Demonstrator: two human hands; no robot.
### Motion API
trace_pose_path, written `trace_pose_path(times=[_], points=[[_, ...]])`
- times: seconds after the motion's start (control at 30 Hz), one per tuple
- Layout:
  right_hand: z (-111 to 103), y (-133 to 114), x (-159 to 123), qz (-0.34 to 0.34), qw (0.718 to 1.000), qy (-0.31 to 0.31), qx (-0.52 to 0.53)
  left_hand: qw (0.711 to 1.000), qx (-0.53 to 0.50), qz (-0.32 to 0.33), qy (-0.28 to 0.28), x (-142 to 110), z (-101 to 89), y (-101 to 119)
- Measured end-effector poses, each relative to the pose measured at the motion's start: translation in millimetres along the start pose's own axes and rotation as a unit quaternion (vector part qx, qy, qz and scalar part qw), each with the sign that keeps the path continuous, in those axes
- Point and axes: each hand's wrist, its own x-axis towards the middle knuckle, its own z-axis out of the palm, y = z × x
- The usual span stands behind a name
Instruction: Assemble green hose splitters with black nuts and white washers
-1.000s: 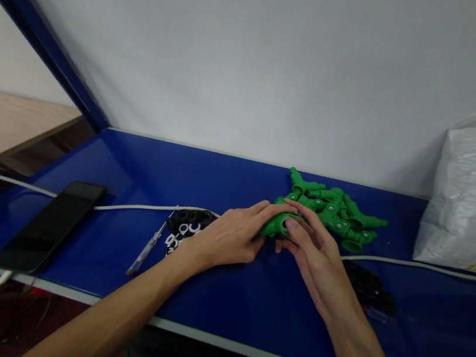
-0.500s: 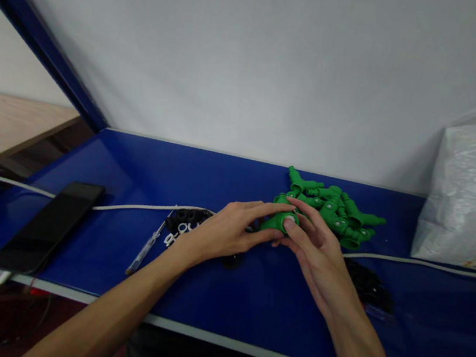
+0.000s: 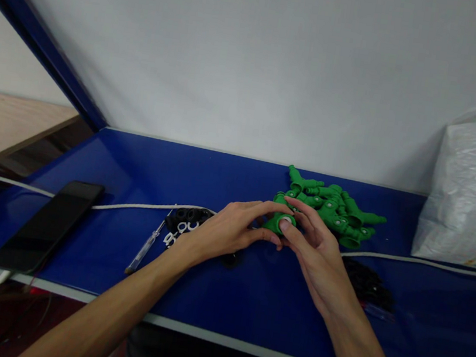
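Between my two hands is a green plastic pipe fitting (image 3: pixel 274 224) with a pale round piece on its near face. My left hand (image 3: pixel 238 226) grips it from the left, fingers over the top and thumb below. My right hand (image 3: pixel 315 245) closes on it from the right, its thumb pressed against the pale piece. Fingers cover much of the fitting. Just behind lies a pile of similar green fittings (image 3: pixel 331 206). Left of my left hand are black rings (image 3: pixel 188 215) and white clips (image 3: pixel 181 227), partly hidden by my wrist.
A clear-handled screwdriver (image 3: pixel 143 251) and a black phone (image 3: pixel 47 225) on a cable lie to the left. Small black parts (image 3: pixel 367 284) sit beside my right wrist. A plastic-wrapped white package (image 3: pixel 473 191) stands at the right, and a white cable (image 3: pixel 421 262) crosses the blue table (image 3: pixel 211 305).
The green fitting has turned slightly between my fingers. My left thumb has shifted a little to the right along its underside; both hands stay in nearly the same place.
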Motion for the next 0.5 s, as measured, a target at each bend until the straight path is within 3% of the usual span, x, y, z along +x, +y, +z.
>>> trace_pose_path(times=[0.27,0.5], points=[[1.1,-1.5,-0.5,0.000,1.000,-0.002,0.003,1.000,-0.011,-0.006,0.008,2.0,1.1,1.5],[1.6,0.8,0.1,0.007,0.999,-0.020,0.028,0.998,-0.027,-0.051,0.019,1.4,2.9,-1.7]])
